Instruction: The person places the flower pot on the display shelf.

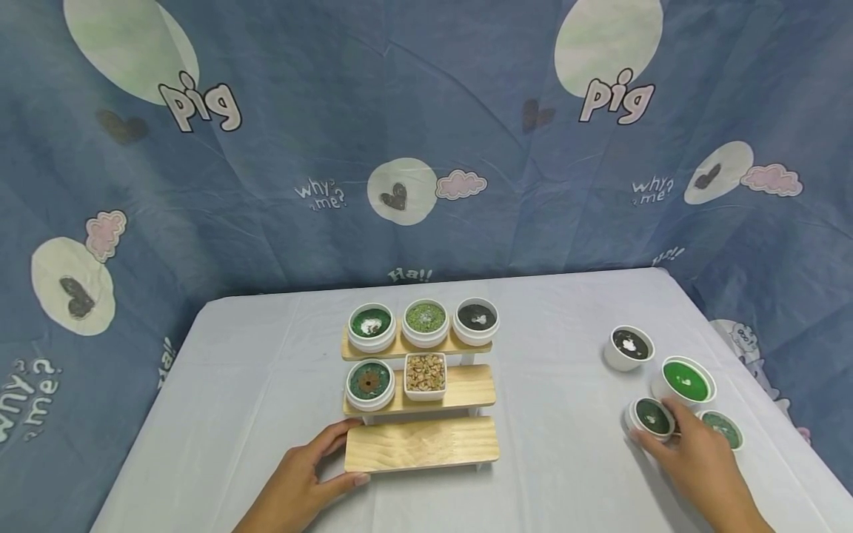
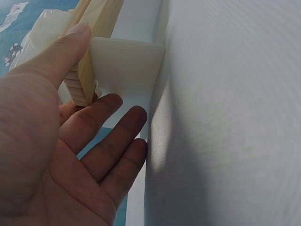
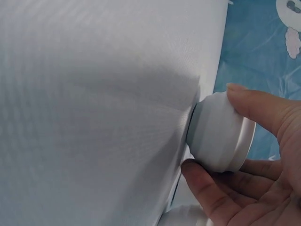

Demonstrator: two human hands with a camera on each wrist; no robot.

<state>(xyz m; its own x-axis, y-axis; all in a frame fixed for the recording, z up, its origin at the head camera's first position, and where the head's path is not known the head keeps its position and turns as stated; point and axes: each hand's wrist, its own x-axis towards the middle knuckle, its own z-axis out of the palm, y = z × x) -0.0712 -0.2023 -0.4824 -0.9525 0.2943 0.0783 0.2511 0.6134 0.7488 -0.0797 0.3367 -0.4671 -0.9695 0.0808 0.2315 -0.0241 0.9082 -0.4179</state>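
My left hand (image 1: 305, 474) grips the left end of the lowest board of a three-step wooden display stand (image 1: 423, 444). In the left wrist view the thumb lies against one edge of the wood (image 2: 85, 77), the index finger is partly hidden behind it, and the other fingers are near the white support (image 2: 127, 61). Over at the right, my right hand (image 1: 708, 463) holds a small round white bowl with dark green contents (image 1: 653, 417), thumb and fingers on opposite sides. The right wrist view shows this white bowl (image 3: 218, 134) at the cloth, its contents out of sight.
On the top step stand three round bowls (image 1: 426, 323). The middle step bears a round bowl (image 1: 370, 385) and a square nut-filled dish (image 1: 425, 376). Around my right hand are a bright green bowl (image 1: 686, 381), a dark bowl (image 1: 629, 348) and a teal-green one (image 1: 723, 428).
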